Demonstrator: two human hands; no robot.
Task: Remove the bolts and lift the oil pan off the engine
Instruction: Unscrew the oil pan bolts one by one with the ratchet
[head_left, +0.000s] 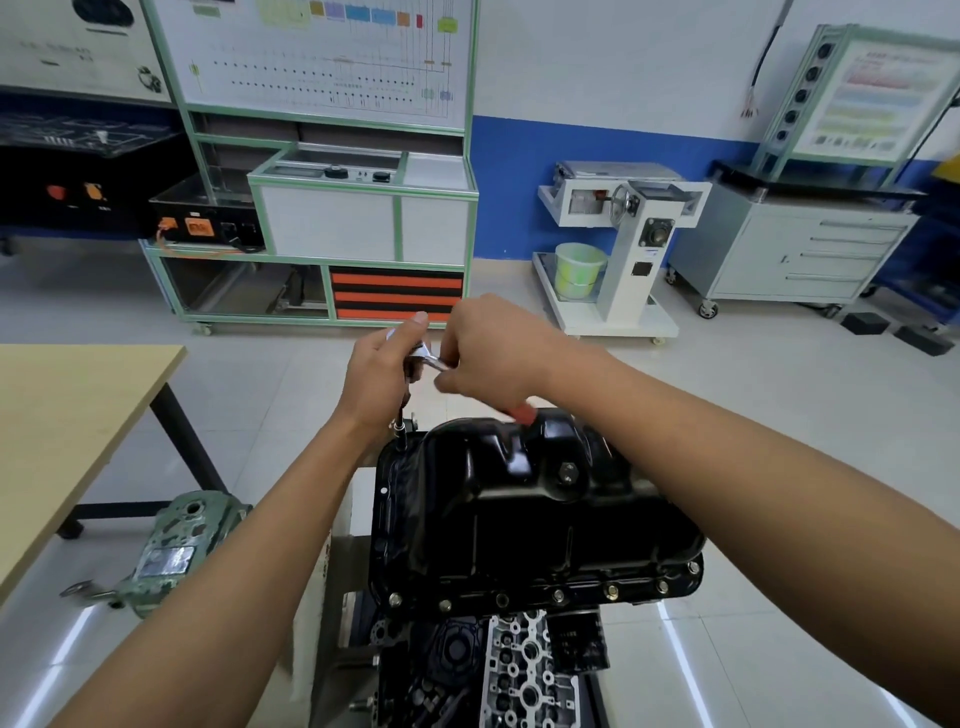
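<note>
Hands (382, 374) (493, 353) (both curled) round ratchet (428, 359)

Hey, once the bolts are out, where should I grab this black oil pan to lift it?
Probably grip the oil pan by its flat bolt flange, coming in from both sides and hooking under the lip. The glossy walls slope inward and offer little hold, while the flange juts out.
</note>
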